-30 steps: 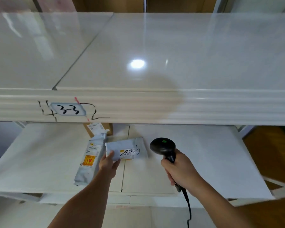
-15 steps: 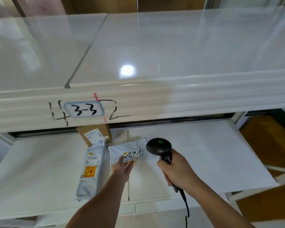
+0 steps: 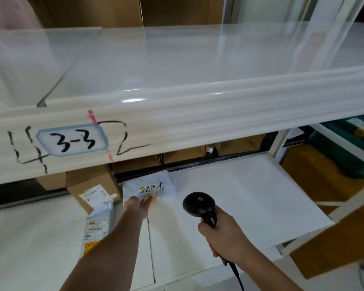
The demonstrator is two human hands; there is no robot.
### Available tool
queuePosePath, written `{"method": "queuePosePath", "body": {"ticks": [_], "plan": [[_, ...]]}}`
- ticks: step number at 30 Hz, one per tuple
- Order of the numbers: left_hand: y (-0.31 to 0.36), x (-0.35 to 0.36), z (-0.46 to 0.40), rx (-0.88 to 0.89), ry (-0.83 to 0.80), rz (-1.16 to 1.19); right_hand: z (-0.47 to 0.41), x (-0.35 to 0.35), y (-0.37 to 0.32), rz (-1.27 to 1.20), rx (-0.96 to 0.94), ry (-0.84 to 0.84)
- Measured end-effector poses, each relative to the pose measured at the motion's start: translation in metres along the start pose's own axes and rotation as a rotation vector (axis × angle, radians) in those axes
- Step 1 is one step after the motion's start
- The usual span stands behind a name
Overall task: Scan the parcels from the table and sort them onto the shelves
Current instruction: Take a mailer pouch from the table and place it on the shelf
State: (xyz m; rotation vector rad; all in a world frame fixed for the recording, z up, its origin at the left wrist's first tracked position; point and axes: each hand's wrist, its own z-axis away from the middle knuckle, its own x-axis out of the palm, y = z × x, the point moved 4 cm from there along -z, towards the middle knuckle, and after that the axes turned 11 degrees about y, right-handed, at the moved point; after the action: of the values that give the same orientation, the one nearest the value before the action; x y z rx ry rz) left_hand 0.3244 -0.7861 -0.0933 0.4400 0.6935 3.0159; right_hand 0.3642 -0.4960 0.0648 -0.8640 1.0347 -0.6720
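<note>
A white poly-bag parcel (image 3: pixel 149 186), marked with black handwriting and a yellow-edged label, was seen lying flat toward the back of the lower white shelf (image 3: pixel 240 198), close to the dark gap behind the shelf. The left hand (image 3: pixel 139 206) was laid against the parcel's near edge, its fingers stretched forward and touching the bag rather than curled around it. The right hand (image 3: pixel 223 238) was wrapped around the handle of a black barcode scanner (image 3: pixel 199 204), whose rounded head, lit with a small green dot, was held just to the right of the parcel and apart from it; a black cable (image 3: pixel 237 278) was trailed from the handle down past the wrist. To the left of the white parcel, a brown cardboard box (image 3: pixel 93 189) bearing a shipping label was stood on the same shelf, and a grey mailer bag (image 3: pixel 99 225) with printed labels was propped in front of it, partly hidden by the left forearm. Above, the glossy upper shelf (image 3: pixel 177 66) was shown bare, its ribbed front edge marked with a label reading "3-3" (image 3: pixel 73 141), framed by hand-drawn black lines and a pink stroke. More cardboard was visible behind the shelving, and green crates (image 3: pixel 345 152) were glimpsed at the far right, beyond a white upright.
</note>
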Motion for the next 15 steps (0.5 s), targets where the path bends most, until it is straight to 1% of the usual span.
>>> {"method": "queuePosePath", "body": {"ticks": [2, 4, 6, 7, 9, 10, 11, 13, 14, 15], "plan": [[0.009, 0.000, -0.001, 0.044, 0.030, 0.004, 0.002, -0.003, 0.000, -0.006, 0.011, 0.012], [0.011, -0.001, 0.000, 0.028, 0.026, -0.004, 0.006, -0.006, -0.004, -0.016, 0.018, 0.019], [0.004, 0.000, 0.004, 0.059, -0.033, -0.169, 0.012, -0.011, -0.010, -0.027, 0.025, 0.026], [0.000, 0.000, 0.012, 0.094, -0.080, -0.320, 0.014, -0.014, -0.014, -0.034, 0.029, 0.031], [-0.010, 0.004, 0.027, 0.198, -0.143, -0.700, 0.022, -0.025, -0.020, -0.052, 0.047, 0.045], [-0.014, 0.009, 0.036, 0.300, -0.169, -0.940, 0.026, -0.032, -0.022, -0.065, 0.056, 0.057], [-0.018, 0.016, 0.043, 0.442, -0.205, -1.219, 0.030, -0.040, -0.024, -0.077, 0.067, 0.073], [-0.032, 0.036, 0.064, 0.768, -0.327, -1.792, 0.040, -0.061, -0.025, -0.097, 0.092, 0.117], [-0.040, 0.047, 0.080, 0.898, -0.404, -2.007, 0.045, -0.074, -0.024, -0.107, 0.109, 0.145], [-0.048, 0.059, 0.097, 0.981, -0.471, -2.163, 0.050, -0.087, -0.022, -0.118, 0.126, 0.176]]}}
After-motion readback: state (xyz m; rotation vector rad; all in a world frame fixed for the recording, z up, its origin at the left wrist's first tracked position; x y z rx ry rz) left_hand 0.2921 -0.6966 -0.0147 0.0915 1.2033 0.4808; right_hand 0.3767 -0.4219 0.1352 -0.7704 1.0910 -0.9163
